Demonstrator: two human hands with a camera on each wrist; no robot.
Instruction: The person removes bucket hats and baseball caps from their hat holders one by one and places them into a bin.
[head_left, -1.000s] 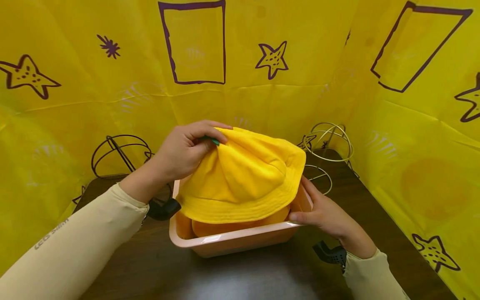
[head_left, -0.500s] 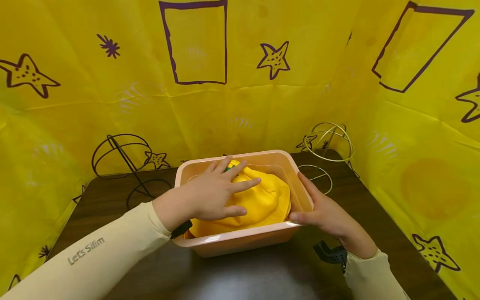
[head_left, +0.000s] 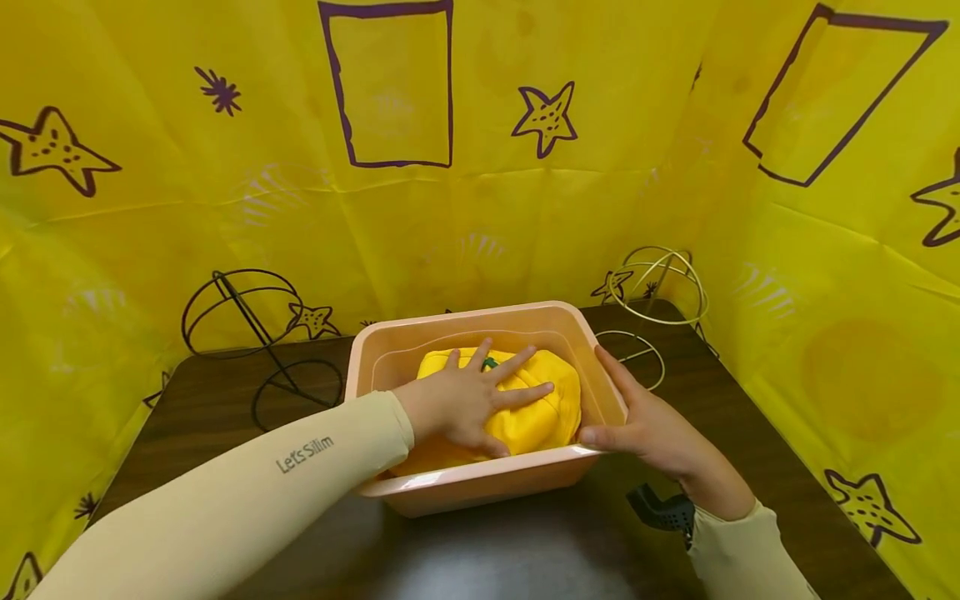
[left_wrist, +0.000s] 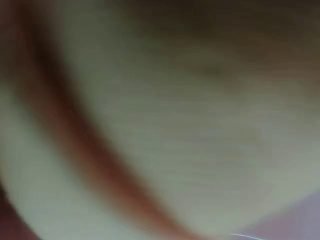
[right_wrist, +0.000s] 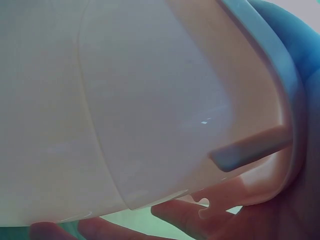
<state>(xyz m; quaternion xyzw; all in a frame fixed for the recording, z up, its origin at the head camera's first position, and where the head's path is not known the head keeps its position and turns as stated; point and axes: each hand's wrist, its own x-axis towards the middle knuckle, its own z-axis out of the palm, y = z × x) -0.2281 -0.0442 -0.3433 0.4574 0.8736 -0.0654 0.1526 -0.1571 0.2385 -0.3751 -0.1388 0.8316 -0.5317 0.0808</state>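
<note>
A soft yellow hat [head_left: 546,421] with a small green tab at its crown lies crumpled inside a peach-coloured plastic tub [head_left: 480,472]. My left hand [head_left: 468,407] rests palm down on the hat, fingers spread and straight. The left wrist view is a pale blur. At the tub's right corner my right hand [head_left: 663,437] grips the rim, thumb over the edge by the inner side. In the right wrist view the tub's smooth outer wall [right_wrist: 150,110] fills most of the frame, with fingertips [right_wrist: 182,216] curled along its underside. Whatever lies beneath the hat is mostly hidden.
The tub stands on a dark wood-grain table [head_left: 285,533]. Behind it on the left is a black wire stand [head_left: 244,310]; a gold wire stand [head_left: 705,298] is at the back right. Yellow sheeting [head_left: 480,217] with drawn stars encloses the back and sides.
My left hand has let go of the hat's crown, after lowering it into the tub, and now presses it with spread fingers, further right and lower. My right hand stays on the rim.
</note>
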